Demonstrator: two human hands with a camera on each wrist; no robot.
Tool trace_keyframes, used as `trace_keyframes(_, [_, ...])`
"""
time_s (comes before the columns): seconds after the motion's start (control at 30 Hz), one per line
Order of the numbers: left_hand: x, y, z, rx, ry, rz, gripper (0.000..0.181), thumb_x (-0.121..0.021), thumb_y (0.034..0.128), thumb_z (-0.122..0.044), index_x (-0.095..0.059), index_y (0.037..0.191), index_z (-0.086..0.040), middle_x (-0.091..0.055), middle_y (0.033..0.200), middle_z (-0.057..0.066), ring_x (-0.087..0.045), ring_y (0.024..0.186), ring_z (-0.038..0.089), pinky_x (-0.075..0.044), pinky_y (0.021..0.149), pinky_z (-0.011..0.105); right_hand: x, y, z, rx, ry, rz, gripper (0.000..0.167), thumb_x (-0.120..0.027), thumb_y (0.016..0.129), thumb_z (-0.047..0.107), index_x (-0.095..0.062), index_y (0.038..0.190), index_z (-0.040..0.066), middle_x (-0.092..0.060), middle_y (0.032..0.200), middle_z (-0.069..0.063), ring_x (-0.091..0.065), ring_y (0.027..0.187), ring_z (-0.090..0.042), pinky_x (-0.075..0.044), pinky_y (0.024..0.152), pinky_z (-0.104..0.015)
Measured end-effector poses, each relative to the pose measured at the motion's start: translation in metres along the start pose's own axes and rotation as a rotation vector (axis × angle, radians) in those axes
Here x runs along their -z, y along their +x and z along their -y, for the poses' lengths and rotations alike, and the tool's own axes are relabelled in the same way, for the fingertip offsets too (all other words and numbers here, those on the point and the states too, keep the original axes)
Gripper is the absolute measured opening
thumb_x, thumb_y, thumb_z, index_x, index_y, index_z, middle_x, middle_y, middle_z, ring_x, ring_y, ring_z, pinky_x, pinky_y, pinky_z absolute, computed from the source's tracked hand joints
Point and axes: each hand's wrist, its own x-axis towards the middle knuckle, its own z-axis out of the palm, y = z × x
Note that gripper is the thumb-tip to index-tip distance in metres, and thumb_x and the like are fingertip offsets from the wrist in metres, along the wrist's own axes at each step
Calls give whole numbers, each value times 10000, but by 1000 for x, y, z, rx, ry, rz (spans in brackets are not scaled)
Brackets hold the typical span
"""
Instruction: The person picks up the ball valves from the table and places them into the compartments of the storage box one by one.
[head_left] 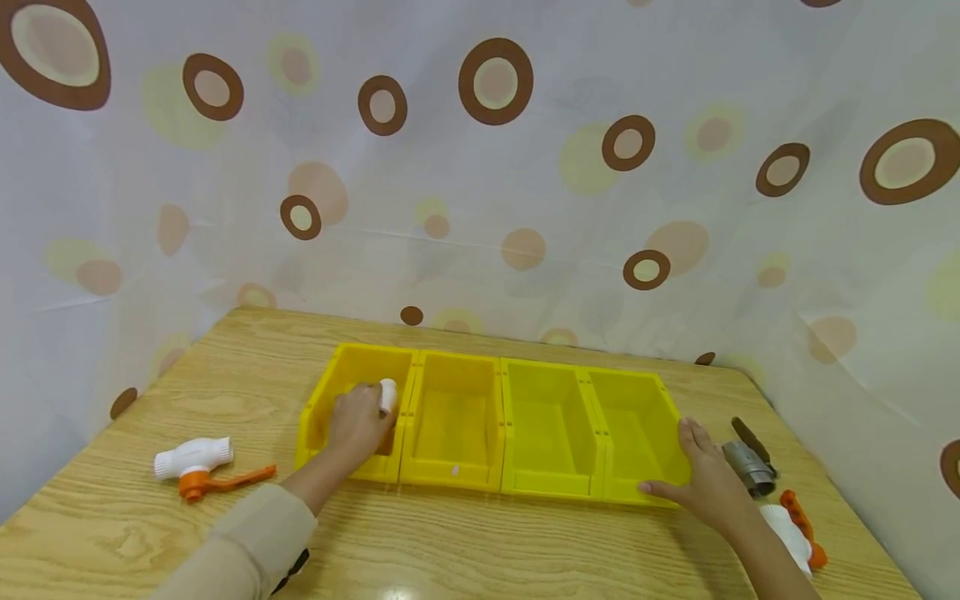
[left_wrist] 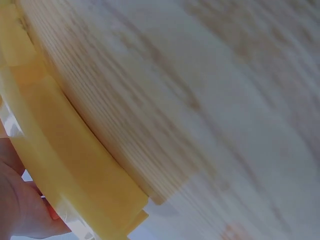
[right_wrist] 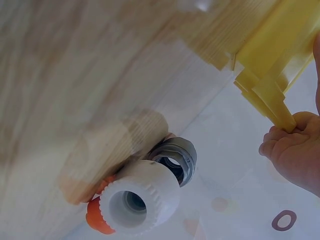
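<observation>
Several yellow storage bins (head_left: 453, 417) stand joined in a row on the wooden table. My left hand (head_left: 358, 423) reaches into the leftmost bin (head_left: 322, 417) and grips a white plastic valve (head_left: 387, 396). Only its white rounded end shows in the head view; a speck of orange sits by the fingers in the left wrist view, where the bin wall (left_wrist: 85, 150) hides most of the hand. At the row's other end, my right hand (head_left: 708, 479) holds the side rim of the rightmost bin (head_left: 637, 433), thumb at its front edge.
Left of the bins lies a white ball valve (head_left: 195, 457) with an orange handle. To the right are a grey valve (head_left: 748, 468) with a dark handle and another white valve (right_wrist: 145, 195) with an orange handle. A patterned sheet (head_left: 450, 167) hangs behind the table.
</observation>
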Motion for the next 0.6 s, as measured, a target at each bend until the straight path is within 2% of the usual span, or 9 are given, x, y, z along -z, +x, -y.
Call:
trace_keyframes(0.17, [-1,0,-1,12,-2,18,227,-704,798,-124,-621,931,40,-619,818,165,-579,729,340,-509,616,413,0,1,0,4,-2,-3,1174,-715,707,530,-75,1422,-145,-98,1459,-383,-193,1226,-638,-234,958,-716])
trace_keyframes(0.37, [-3,1,-1,8,7,19,250,-709,794,-124,-623,955,46,-624,845,175,-580,757,357,-513,653,431,0,1,0,-2,-15,1,1175,-708,708,543,-77,1422,-145,-101,1460,-378,-191,1216,-650,-253,943,-717])
trace_keyframes(0.6, [-3,2,1,19,-10,30,252,-716,786,-125,-615,940,46,-612,834,175,-578,735,334,-507,653,430,0,0,-1,0,0,3,1178,-716,707,528,-64,1424,-141,-87,1465,-374,-188,1228,-637,-232,958,-718])
